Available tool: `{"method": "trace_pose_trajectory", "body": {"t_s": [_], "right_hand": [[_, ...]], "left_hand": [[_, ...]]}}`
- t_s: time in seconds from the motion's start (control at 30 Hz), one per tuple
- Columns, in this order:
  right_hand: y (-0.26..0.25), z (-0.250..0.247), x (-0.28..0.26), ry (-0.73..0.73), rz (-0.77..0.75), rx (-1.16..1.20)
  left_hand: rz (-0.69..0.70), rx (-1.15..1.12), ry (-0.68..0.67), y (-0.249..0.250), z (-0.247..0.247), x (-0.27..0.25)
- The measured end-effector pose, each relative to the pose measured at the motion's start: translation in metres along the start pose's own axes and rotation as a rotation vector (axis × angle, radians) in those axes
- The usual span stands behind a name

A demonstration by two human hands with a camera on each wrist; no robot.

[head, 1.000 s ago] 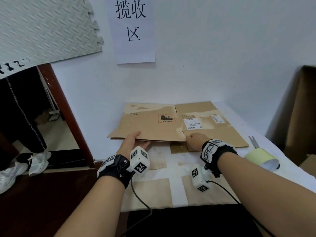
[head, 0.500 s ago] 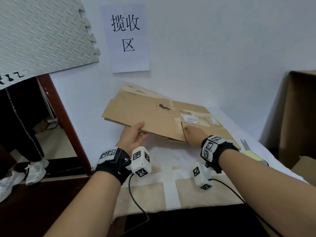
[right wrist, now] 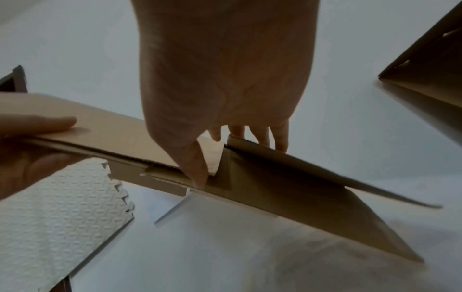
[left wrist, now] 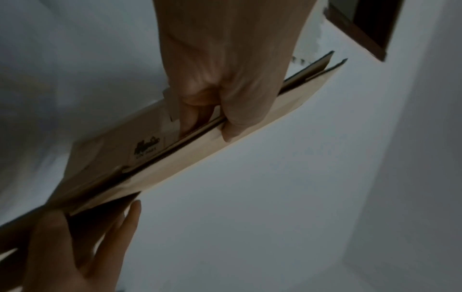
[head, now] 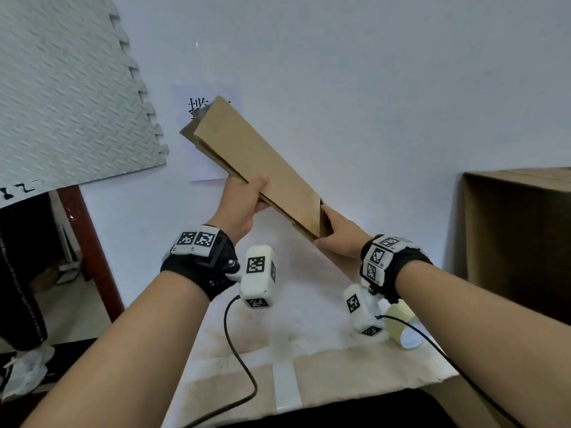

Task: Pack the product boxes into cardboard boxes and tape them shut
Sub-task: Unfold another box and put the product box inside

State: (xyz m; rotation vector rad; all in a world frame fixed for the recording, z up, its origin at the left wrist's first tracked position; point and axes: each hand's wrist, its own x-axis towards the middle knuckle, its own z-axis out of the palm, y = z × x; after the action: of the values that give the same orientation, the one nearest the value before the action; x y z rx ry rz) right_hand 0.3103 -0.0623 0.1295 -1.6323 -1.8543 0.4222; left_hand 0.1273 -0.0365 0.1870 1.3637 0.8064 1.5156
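Since the earlier frames, the flattened cardboard box is leaving the table: it was lying flat there, and both hands are now holding it in the air, tilted steeply, with its far end rising toward the paper sign on the wall.

The left hand is gripping the upper long edge near mid-length, thumb on the near face and fingers curled behind, so the layers are being pinched together. In the left wrist view the thumb is pressing one panel while the fingers are lying against the printed panel. The right hand is holding the lower end; in the right wrist view its thumb is entering the gap between two layers while its fingers are curling over the far panel. This split grip is judged to serve one purpose: the left hand is steadying the blank while the right is prying the layers apart, so that the blank can be squared into an open box.

The blank is being held clear of the table, probably to give the flaps room to swing. No product boxes are visible. A tape roll is lying on the table near the right wrist, and a large brown carton is standing at the right edge. Packing and taping are not yet started.
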Motion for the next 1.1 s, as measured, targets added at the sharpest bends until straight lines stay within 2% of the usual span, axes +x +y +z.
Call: {"method": "trace_pose_trajectory", "body": {"t_s": [0.3,0.47,0.63,0.8,1.1], "right_hand": [[-0.017,-0.015,-0.001,0.045,-0.028,-0.051],[-0.026,-0.018,-0.003,0.026,-0.076,-0.035],[-0.025,-0.011,-0.002,0.030,-0.103,-0.016],[-0.018,-0.012,0.004,0.013,-0.061,0.028],[0.004,-0.015,0.002,0.059,0.018,0.128]], "left_hand": [[0.117,0.308,-0.087,0.052,0.045,0.000],[0.101,0.438,-0.101,0.071,0.052,0.005],[0.153,0.601,-0.205,0.076,0.054,0.003],[0.187,0.740,-0.282,0.078,0.063,0.001],[0.201,0.787,-0.347,0.063,0.078,-0.005]]}}
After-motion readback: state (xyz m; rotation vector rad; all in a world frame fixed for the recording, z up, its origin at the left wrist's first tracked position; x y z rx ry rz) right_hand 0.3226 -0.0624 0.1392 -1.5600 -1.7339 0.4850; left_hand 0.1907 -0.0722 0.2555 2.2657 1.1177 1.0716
